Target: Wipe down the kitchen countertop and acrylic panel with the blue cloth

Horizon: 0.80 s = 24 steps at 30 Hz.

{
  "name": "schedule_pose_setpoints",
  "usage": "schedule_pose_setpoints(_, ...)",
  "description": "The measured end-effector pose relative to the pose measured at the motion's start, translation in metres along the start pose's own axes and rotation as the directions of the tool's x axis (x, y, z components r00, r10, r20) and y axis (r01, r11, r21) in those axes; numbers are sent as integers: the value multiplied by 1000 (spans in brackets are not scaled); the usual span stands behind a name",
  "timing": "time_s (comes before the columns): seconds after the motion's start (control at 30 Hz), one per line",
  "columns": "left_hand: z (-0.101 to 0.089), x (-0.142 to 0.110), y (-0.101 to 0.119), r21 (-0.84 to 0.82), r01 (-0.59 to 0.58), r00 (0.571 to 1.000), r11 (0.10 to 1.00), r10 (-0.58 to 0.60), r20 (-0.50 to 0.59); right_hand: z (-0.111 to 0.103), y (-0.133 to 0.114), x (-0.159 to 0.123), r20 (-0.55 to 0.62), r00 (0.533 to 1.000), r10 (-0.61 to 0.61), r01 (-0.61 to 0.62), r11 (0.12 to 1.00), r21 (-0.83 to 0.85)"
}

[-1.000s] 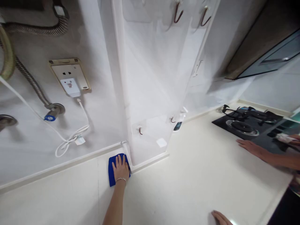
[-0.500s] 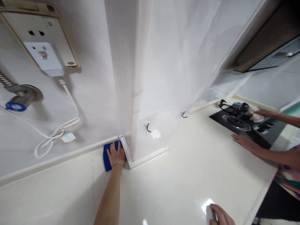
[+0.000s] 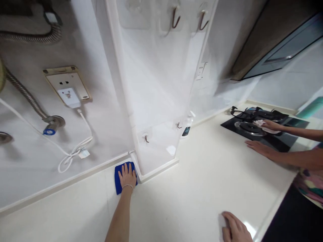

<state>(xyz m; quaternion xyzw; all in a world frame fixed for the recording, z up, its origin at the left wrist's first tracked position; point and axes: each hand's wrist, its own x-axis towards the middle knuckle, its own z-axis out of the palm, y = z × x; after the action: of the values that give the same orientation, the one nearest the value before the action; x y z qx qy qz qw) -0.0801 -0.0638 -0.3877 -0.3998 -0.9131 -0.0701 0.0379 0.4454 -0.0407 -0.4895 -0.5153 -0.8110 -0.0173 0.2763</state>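
- At the left foot of the pillar (image 3: 156, 90), a blue cloth (image 3: 117, 179) lay flat on the counter (image 3: 176, 205), near the pillar's base.
- Left of the pillar, the left hand (image 3: 128, 177) rested palm down on the cloth, its fingers spread; a bracelet (image 3: 127, 185) circled the wrist.
- In front of the pillar and to its right, the right hand (image 3: 236, 228) was near the counter's edge, fingers bent and close together; whether they pinched anything, I could not tell.
- On the wall left of the pillar, a charger (image 3: 69, 97) sat in a socket (image 3: 81, 85), its white cable (image 3: 87, 122) hanging in loops; a blue-capped valve (image 3: 54, 124) was farther left.
- On the pillar's face were hooks (image 3: 176, 19), some high, some low.
- Just beyond the pillar's right edge stood a bottle (image 3: 186, 130).
- Well right of the pillar, a co-worker's hand (image 3: 272, 125) held a white rag (image 3: 258, 123) on the stove (image 3: 230, 125), fingers closed around it; the co-worker's other hand (image 3: 257, 147) lay beside the stove.
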Motion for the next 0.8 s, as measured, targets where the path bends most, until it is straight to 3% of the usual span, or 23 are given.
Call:
schedule_pose_setpoints(0.27,-3,-99,3,94,70,995,993,-63,-71,-5,-17,1,37,996,82,-83,996,19)
schedule_pose_setpoints(0.47,-3,-156,2,98,83,992,992,-74,-100,-9,-23,2,27,997,67,-67,998,16)
schedule_pose_setpoints(0.67,6,-215,2,-25,58,989,998,-60,-132,-17,-27,4,20,998,56,-56,998,14)
schedule_pose_setpoints(0.8,2,-239,-8,-214,18,992,977,-44,-119,-21,-29,3,30,998,52,-52,999,10)
